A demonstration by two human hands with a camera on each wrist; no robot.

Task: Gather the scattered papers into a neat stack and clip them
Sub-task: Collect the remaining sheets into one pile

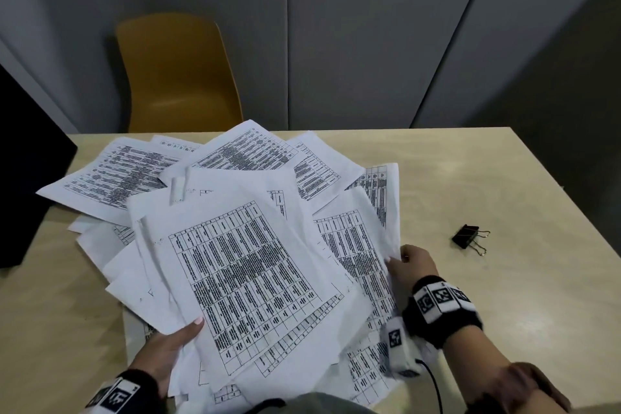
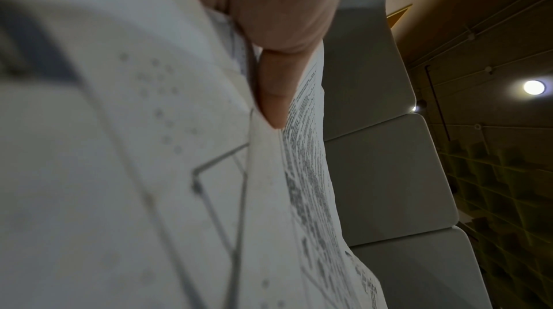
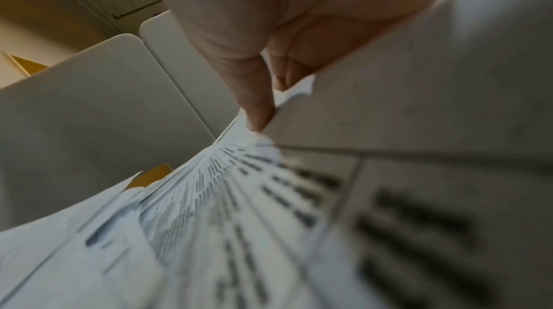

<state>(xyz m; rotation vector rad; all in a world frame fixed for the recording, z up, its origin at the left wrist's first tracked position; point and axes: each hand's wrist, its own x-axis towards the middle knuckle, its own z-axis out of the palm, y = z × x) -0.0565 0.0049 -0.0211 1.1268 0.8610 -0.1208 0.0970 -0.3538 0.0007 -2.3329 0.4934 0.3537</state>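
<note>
Several white printed papers [image 1: 242, 265] lie fanned in a loose, crooked pile across the pale table [image 1: 504, 185]. My left hand [image 1: 171, 346] grips the pile's near left edge, thumb on top and fingers underneath; the left wrist view shows the thumb [image 2: 275, 91] pressed on the papers [image 2: 149, 172]. My right hand [image 1: 411, 265] pinches the pile's right edge; the right wrist view shows its thumb [image 3: 257, 101] on the sheets [image 3: 209, 219]. A black binder clip [image 1: 467, 237] with wire handles lies on the table to the right of my right hand, apart from the papers.
A yellow chair [image 1: 178, 74] stands behind the table's far edge. A dark flat object [image 1: 27, 178] sits at the table's left side, next to the papers. Grey wall panels [image 1: 369, 27] rise behind. A black cable [image 1: 433, 383] trails from my right wrist.
</note>
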